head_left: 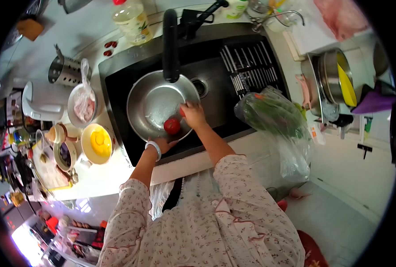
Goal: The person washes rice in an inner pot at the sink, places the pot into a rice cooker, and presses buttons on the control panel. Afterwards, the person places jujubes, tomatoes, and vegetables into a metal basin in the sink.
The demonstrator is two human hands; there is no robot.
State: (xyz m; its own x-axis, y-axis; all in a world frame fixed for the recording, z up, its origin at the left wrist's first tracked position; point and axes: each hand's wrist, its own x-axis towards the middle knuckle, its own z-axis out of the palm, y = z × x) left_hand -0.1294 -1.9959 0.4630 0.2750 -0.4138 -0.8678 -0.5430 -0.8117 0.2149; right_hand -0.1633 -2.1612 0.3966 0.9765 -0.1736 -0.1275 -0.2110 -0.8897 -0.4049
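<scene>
A round metal basin (pixel 151 99) stands in the dark sink (pixel 118 107), under the black faucet (pixel 171 49). One red tomato (pixel 172 126) lies inside it, toward the near side. My right hand (pixel 193 115) is closed at the basin's right edge around a second red tomato (pixel 182 111), mostly covered by the fingers. At the near rim, my left hand (pixel 162 145), with a pale bangle on its wrist, grips the basin's edge; some of its fingers are hidden or slightly blurred.
Right of the basin, a dish rack (pixel 251 66) spans the sink, and a plastic bag of green vegetables (pixel 273 113) hangs over its front edge. On the left counter stand a bowl of cracked eggs (pixel 99 143), a bowl with bagged meat (pixel 83 109) and a white kettle (pixel 42 104).
</scene>
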